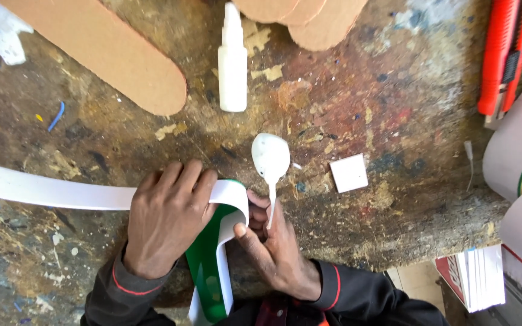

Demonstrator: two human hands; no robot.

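Head view, looking straight down on a paint-stained, scarred workbench (357, 108).

Left hand (167, 220): lies palm down, fingers together and flat, pressing on a long white strip (43, 190) that runs in from the left edge of the bench. Not gripping; holding the strip down where it bends.

White strip: curls over at the hand into a tight loop and turns back toward the person, its inner face green (203, 265). The tail hangs off the near edge of the bench.

Right hand (273, 247): just beside the loop, thumb touching the strip's outer curve. Fingers closed narrow around the handle of a white plastic spoon (270, 158); the bowl points away from the person and is coated in white paste, resting on or just above the bench — cannot tell which.

Around them: a white squeeze bottle (232, 66) lies well beyond the spoon. Tan cardboard cut-outs with rounded ends lie top left (110, 51) and top centre (315, 21). A small white square (349, 173) sits near the spoon's right. A red tool (502, 54) lies top right.
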